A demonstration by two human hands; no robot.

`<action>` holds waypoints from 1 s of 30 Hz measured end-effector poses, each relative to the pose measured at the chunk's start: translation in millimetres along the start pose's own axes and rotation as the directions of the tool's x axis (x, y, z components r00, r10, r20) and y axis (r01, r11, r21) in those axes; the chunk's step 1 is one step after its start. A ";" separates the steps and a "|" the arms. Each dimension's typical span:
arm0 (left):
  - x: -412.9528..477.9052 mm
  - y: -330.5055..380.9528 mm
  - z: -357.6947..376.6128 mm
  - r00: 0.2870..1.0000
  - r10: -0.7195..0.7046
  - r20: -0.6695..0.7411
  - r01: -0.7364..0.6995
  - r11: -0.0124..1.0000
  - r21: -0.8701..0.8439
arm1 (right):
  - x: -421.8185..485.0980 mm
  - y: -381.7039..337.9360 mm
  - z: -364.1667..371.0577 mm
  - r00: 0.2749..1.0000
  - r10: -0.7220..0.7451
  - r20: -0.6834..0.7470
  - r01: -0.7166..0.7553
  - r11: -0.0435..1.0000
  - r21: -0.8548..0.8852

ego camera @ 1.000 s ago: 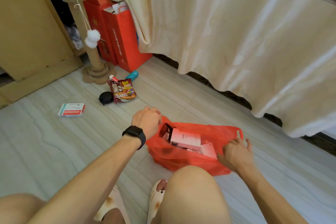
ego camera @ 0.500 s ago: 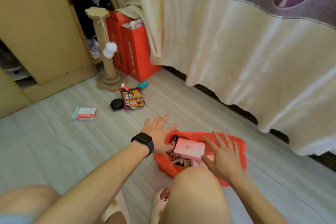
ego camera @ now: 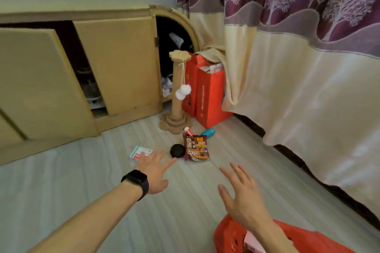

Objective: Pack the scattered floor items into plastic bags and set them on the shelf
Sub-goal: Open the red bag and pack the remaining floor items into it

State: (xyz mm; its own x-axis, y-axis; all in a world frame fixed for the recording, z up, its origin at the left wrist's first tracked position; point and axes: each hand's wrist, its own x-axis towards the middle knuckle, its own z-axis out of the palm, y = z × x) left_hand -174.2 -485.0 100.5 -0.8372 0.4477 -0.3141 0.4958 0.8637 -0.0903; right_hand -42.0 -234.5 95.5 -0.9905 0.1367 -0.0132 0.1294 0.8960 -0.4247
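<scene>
My left hand [ego camera: 153, 172], with a black watch on the wrist, stretches forward with fingers spread and empty. Just beyond its fingertips lie a white-and-red flat box [ego camera: 139, 152], a round black item [ego camera: 177, 150] and a dark red noodle packet [ego camera: 196, 147]. A small red-and-white tube [ego camera: 188, 130] and a teal bottle [ego camera: 208, 132] lie behind the packet. My right hand [ego camera: 243, 197] hovers open above the floor, empty. The red plastic bag [ego camera: 304, 238] sits at the bottom right under my right forearm, with a pink box [ego camera: 251, 241] inside.
A cardboard scratching post [ego camera: 177, 92] with white pompoms stands behind the items. Two tall red paper bags [ego camera: 207, 96] lean in the corner. A yellow low cabinet [ego camera: 115, 63] with an open door fills the left. A cream and purple curtain [ego camera: 298, 80] hangs along the right.
Both hands left the red bag and moved forward toward the scattered items. The view tilted up, so the bag dropped to the bottom right corner.
</scene>
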 end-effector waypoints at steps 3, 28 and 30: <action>3.9 -22.8 60.5 0.987 -0.087 0.135 0.093 0.995 -0.035 | 29.2 1.4 36.1 0.978 -0.032 0.208 0.063 0.987 -0.147; 93.2 -39.7 289.5 0.948 -0.123 0.293 0.209 0.935 -0.285 | 304.6 55.4 248.2 0.884 0.210 0.418 -0.113 0.963 -0.245; 107.4 -50.9 282.3 0.983 -0.113 0.144 0.154 0.938 -0.311 | 284.1 60.6 258.3 0.874 0.234 0.426 -0.136 0.959 -0.247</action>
State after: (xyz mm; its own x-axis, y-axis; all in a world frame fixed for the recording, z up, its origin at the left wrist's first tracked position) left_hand -224.2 -546.2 -195.4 -0.8461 0.3091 -0.4343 0.2646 0.9508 0.1613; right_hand -327.4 -250.5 -167.8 -0.8552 0.1490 -0.4965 0.2705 0.9453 -0.1822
